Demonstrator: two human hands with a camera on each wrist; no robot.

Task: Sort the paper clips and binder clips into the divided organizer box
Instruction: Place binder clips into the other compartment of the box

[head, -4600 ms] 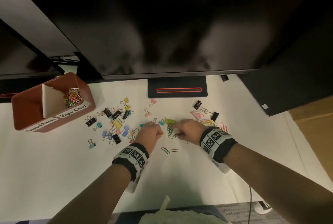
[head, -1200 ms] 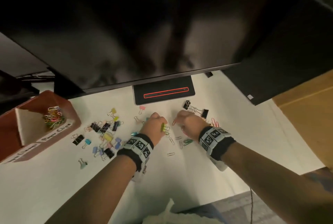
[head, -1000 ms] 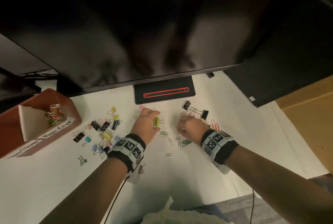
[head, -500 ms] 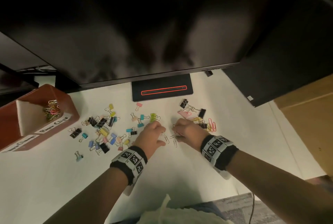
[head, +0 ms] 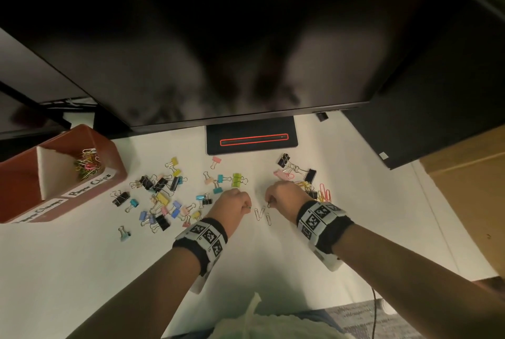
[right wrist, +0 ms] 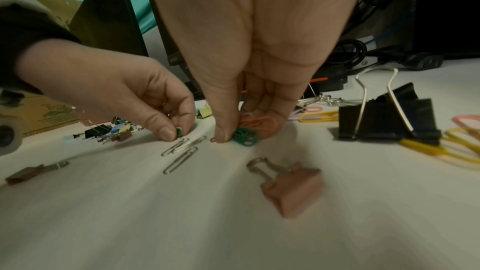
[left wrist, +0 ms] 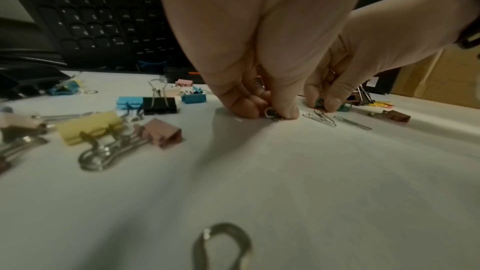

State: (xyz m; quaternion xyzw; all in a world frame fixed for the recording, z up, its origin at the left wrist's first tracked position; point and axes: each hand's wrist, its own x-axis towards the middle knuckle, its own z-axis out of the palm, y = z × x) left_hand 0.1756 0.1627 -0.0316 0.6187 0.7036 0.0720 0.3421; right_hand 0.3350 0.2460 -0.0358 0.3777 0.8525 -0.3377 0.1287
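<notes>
gathering step: left hand (head: 232, 203) pinches a green paper clip (right wrist: 178, 132) on tabletop (head: 82, 270); right hand (head: 285, 196) clutches a green/orange clip bunch (right wrist: 253, 130). next: grab silver clips (head: 261, 213), carry all to box (head: 54, 174) far left, paper-clip side.

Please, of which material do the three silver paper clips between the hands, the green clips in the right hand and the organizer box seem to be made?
Silver paper clips: bare metal wire, probably steel; thin, grey, shiny.
Green clips, pinched by the right hand: likely wire with a coloured coating; the colour is even, with little shine.
Organizer box: reddish-brown, smooth, perhaps plastic or coated card; I cannot tell which. Its white divider looks like paper or card.
</notes>
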